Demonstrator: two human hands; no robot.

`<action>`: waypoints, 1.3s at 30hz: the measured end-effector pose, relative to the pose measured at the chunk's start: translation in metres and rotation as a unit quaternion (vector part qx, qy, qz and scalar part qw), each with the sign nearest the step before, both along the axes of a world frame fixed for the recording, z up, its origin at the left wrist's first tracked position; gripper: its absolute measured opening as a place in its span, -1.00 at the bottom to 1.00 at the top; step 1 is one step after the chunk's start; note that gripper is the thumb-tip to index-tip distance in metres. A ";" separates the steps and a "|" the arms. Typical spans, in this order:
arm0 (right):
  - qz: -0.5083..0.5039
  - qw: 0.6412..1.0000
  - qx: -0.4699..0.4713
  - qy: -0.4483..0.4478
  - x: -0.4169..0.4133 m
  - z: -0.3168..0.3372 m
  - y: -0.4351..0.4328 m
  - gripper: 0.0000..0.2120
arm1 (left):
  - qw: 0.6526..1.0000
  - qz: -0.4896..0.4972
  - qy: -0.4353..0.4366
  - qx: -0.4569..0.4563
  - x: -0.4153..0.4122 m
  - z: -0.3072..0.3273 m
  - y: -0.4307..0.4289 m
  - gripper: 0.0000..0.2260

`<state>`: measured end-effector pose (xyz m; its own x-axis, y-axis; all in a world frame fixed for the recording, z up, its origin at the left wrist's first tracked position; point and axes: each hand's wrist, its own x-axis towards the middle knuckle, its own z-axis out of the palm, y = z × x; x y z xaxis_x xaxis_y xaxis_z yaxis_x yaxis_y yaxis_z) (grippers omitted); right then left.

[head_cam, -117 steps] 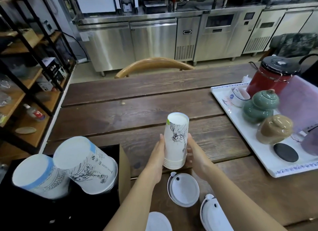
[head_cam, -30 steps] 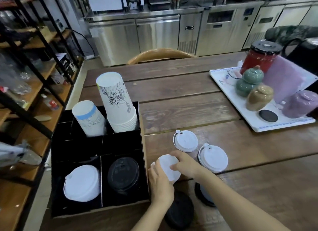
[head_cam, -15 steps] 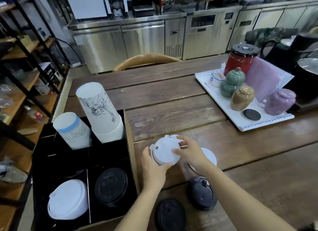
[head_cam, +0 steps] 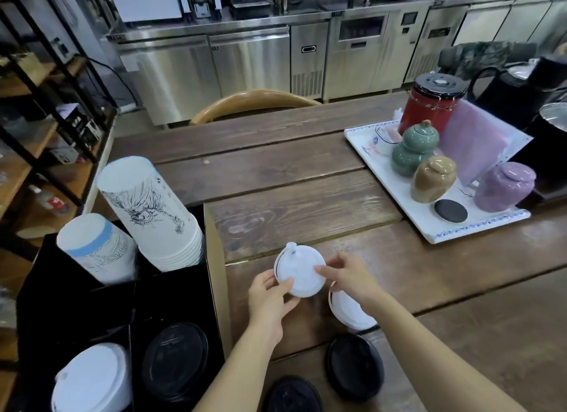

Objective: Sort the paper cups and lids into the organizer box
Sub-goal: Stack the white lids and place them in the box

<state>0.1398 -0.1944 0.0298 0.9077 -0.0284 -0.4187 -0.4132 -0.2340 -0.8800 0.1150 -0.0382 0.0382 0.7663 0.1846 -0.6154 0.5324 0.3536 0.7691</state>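
Both hands grip one white lid (head_cam: 299, 270) above the counter (head_cam: 306, 209), the left hand (head_cam: 270, 298) pinching its near edge, the right hand (head_cam: 348, 275) its right rim; another white lid (head_cam: 349, 313) lies under the right wrist; two black lids (head_cam: 354, 365) sit nearer; the organizer box (head_cam: 214, 258) stands just left, cup stacks (head_cam: 153, 209) at its back; open boards stretch ahead toward the tray (head_cam: 429, 227).

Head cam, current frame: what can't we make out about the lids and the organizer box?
- White lid on the table: partly behind the right hand; stack count unreadable.
- White lid held by both hands, left hand included: one lid or several, unclear.
- Nearest black lid and the white lids in the box: cut off by the bottom edge.
- Organizer box interior: dark; its middle compartments cannot be read.
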 end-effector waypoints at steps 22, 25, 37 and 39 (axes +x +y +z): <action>0.202 0.968 -0.148 0.033 0.047 -0.005 -0.012 -0.75 | 0.992 0.001 0.086 0.091 0.029 -0.019 -0.030 -0.73; 0.204 0.969 -0.130 0.041 0.048 -0.007 -0.008 -0.76 | 0.992 0.013 0.091 0.087 0.032 -0.018 -0.031 -0.70; 0.190 0.973 -0.115 0.065 0.055 -0.012 -0.007 -0.63 | 0.988 -0.011 0.142 0.064 0.040 -0.013 -0.028 -0.66; 0.186 0.975 -0.109 0.050 0.053 -0.009 -0.009 -0.64 | 0.990 -0.009 0.123 0.062 0.039 -0.008 -0.027 -0.63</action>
